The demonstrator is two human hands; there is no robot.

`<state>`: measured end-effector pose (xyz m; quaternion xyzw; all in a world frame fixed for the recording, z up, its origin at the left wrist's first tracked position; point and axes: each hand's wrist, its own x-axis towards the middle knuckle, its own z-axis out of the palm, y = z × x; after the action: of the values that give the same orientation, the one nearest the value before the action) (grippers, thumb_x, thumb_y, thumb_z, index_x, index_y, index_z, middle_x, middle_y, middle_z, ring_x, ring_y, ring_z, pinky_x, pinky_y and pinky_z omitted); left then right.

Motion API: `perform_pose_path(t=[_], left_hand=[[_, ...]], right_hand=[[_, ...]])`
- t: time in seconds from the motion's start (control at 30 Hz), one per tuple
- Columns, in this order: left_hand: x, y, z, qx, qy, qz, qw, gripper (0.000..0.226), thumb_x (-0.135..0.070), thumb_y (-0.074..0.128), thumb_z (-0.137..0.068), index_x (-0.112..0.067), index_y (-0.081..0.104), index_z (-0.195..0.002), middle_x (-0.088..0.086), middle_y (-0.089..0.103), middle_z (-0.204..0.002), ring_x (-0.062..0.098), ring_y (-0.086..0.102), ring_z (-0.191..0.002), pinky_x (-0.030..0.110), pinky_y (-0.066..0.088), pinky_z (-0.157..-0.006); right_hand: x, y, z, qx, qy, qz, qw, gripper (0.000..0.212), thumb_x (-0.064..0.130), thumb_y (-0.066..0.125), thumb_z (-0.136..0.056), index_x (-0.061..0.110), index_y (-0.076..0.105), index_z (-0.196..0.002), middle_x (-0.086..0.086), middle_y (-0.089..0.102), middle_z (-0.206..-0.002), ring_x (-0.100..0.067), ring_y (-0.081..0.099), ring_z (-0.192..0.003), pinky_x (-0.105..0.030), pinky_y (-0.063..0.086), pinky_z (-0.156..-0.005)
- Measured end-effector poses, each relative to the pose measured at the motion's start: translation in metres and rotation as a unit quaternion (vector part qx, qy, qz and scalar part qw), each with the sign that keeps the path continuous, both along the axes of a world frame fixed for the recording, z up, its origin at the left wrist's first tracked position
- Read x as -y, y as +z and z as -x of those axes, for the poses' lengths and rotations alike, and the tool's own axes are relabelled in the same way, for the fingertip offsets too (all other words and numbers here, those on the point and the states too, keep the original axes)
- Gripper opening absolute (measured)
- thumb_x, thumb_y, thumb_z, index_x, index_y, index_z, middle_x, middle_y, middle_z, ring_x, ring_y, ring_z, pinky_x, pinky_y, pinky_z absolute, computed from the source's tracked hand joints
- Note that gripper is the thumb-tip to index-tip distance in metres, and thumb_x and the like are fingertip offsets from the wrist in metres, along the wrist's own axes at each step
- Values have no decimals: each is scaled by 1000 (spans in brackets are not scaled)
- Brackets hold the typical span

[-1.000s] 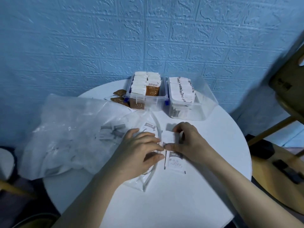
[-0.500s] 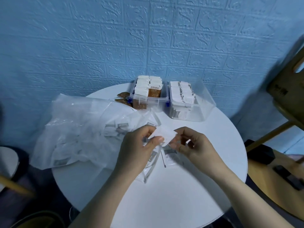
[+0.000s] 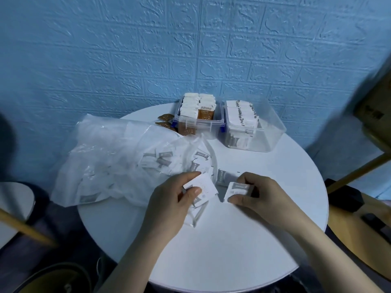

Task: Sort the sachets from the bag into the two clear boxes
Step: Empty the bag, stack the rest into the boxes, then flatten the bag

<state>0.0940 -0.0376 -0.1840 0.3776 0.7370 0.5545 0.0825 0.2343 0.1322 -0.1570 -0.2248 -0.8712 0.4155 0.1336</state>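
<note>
Since the earlier frame, my right hand [image 3: 257,192] has pinched up a second sachet [image 3: 237,188]; my left hand [image 3: 173,197] pinches the first sachet [image 3: 206,188]. Loose grips risk drops onto the bench [image 3: 232,240].

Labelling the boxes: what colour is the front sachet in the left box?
Brown with a white top, the front sachet in the left box; head view.

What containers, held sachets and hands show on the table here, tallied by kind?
Clear boxes: 2, the left box and the right box.
Plastic bags: 1, the bag.
Held sachets: 2, a white sachet in the left hand and a grey-banded sachet in the right hand.
Hands: 2.
Total: 7.
</note>
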Motion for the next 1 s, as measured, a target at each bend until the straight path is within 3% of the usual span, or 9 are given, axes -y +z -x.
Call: perform_pose_path(t=[0.1, 0.2, 0.3, 0.6, 0.67, 0.77, 0.83, 0.9, 1.0], left_hand=[[0, -2, 0, -28, -2, -12, 1000, 43, -12, 64, -89, -54, 61, -98, -16, 65, -86, 4, 58, -67, 25, 45, -64], [0, -2, -2, -70, -11, -15, 997, 30, -24, 50, -90, -42, 65, -108, -27, 54, -85, -2, 53, -66, 19, 43, -66], [1, -2, -4, -83, -32, -13, 996, 34, -23, 44, -91, -44, 62, -109, -28, 51, -86, -3, 52, -65, 13, 40, -66], [4, 1, -8, -57, -80, -20, 995, 28, -28, 45, -94, -34, 66, -112, -32, 54, -88, -7, 55, -76, 9, 39, -73], [4, 3, -9, -50, -100, -19, 994, 22, -41, 50, -92, -40, 64, -110, -29, 57, -90, -5, 55, -76, 8, 38, -70], [3, 2, -10, -48, -121, -13, 991, 41, -66, 55, -78, -40, 67, -107, -24, 59, -88, -1, 54, -70, 9, 35, -63], [3, 1, -10, -42, -127, -12, 991, 45, -76, 54, -73, -49, 64, -108, -24, 61, -88, -1, 55, -68, 11, 37, -62], [2, -1, -10, -21, -118, -11, 993, 40, -73, 63, -67, -57, 61, -104, -24, 61, -81, -1, 50, -60, 15, 38, -60], [2, -2, -11, -29, -98, 8, 995, 29, -46, 73, -75, -42, 63, -101, -16, 63, -81, 5, 51, -54, 23, 40, -57]], right_hand=[[11, 8, -6, -38, 16, 5, 999, 24, 28, 75, -82, 19, 53, -78, -6, 61, -64, -14, 44, -52, -31, 37, -54], [21, 18, -10, -5, 45, -83, 995, 22, 34, 71, -83, 24, 51, -80, 2, 66, -66, -16, 47, -51, -35, 42, -55], [26, 24, -8, 15, 57, -158, 986, 21, 38, 69, -82, 26, 53, -76, 12, 51, -55, -11, 39, -53, -28, 34, -54], [31, 6, 3, 4, 34, -82, 996, 19, 32, 73, -84, 23, 59, -76, 14, 50, -55, -7, 39, -51, -26, 34, -54], [33, 7, 5, -12, 44, -70, 996, 19, 30, 74, -83, 22, 58, -75, 11, 54, -58, -6, 40, -52, -27, 35, -54], [28, 10, 7, -7, 75, -36, 997, 19, 28, 76, -81, 22, 59, -75, 3, 61, -64, -13, 43, -55, -32, 39, -54], [22, 11, 7, 4, 81, -21, 997, 26, 26, 77, -81, 16, 55, -72, 5, 52, -56, -9, 38, -53, -28, 34, -52], [19, 12, 7, 12, 91, -25, 995, 30, 26, 78, -80, 13, 52, -71, 9, 43, -54, -7, 34, -53, -26, 30, -52], [17, 16, 7, 31, 137, -12, 990, 27, 26, 77, -81, 14, 55, -72, 12, 41, -55, -5, 34, -54, -20, 29, -52]])
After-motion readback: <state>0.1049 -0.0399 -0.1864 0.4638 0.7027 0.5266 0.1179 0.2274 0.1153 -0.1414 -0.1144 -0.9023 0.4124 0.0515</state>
